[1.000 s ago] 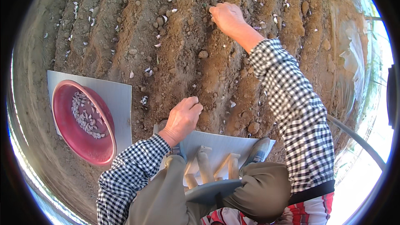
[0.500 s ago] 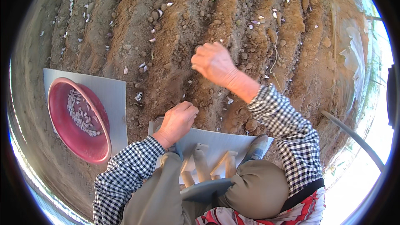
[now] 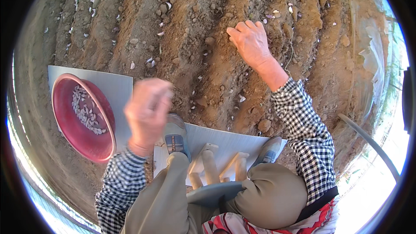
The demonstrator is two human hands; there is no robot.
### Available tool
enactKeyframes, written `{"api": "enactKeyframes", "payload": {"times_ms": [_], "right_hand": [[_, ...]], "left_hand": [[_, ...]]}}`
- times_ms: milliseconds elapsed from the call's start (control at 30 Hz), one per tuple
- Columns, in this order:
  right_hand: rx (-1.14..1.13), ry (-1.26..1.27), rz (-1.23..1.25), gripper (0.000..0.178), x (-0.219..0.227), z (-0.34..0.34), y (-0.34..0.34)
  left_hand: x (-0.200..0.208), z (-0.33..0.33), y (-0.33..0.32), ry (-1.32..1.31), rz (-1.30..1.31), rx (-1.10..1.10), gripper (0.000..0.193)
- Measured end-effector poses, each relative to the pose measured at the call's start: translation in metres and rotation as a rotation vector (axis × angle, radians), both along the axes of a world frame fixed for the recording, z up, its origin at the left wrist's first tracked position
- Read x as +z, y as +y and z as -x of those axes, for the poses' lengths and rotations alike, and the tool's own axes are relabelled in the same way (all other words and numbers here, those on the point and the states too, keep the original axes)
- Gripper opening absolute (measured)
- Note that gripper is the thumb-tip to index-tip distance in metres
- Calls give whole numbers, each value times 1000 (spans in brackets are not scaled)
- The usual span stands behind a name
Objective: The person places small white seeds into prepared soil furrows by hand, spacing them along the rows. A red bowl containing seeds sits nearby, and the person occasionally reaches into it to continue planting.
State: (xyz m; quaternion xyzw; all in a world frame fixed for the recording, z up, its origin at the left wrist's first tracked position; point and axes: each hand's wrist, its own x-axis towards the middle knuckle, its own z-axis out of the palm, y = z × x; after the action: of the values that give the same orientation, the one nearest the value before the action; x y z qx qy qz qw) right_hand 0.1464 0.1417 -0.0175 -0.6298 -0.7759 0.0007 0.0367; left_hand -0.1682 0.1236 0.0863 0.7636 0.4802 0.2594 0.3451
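Note:
My right hand (image 3: 251, 41) reaches out over the ridged brown soil (image 3: 203, 30), back up, fingers stretched and touching the earth of a furrow; nothing shows in it. Blurred with motion, my left hand (image 3: 147, 110) hangs in the air above my left shoe (image 3: 175, 136), fingers curled, and I cannot see whether it holds anything. A dark pink bowl (image 3: 65, 128) with several pale cloves (image 3: 84, 112) inside lies just left of that hand on a grey board (image 3: 119, 89). More pale cloves (image 3: 149, 63) are scattered along the furrows.
My feet rest on a second grey board (image 3: 225, 138), with the pale wooden legs of a stool (image 3: 210, 164) between them and my right shoe (image 3: 268, 149) at its edge. A grey hose (image 3: 368, 141) curves along the right. White plastic sheeting (image 3: 372, 60) borders the soil there.
My right hand pulled back from the far furrow, then settled further right on the soil. My left hand rose from the board and swung left toward the bowl, blurring.

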Motion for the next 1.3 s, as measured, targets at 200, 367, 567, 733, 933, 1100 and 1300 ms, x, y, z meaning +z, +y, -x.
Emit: {"api": "enactKeyframes", "payload": {"times_ms": [200,367,567,733,933,1100,1300], "right_hand": [[-95,376,164,13,4,9,5],[31,286,77,9,-3,31,12],[169,46,35,9,-23,41,34],[177,38,137,11,-29,42,39],[192,-16,259,10,-23,43,38],[-7,190,110,12,7,20,19],[-122,503,81,15,42,-23,-53]], "left_hand": [[7,118,50,-32,-41,661,16],[-43,229,37,111,67,796,20],[-77,258,11,560,166,739,35],[-99,265,11,661,142,618,52],[-130,278,27,683,127,499,59],[-142,301,44,918,158,749,77],[-131,370,23,928,260,676,80]]}}
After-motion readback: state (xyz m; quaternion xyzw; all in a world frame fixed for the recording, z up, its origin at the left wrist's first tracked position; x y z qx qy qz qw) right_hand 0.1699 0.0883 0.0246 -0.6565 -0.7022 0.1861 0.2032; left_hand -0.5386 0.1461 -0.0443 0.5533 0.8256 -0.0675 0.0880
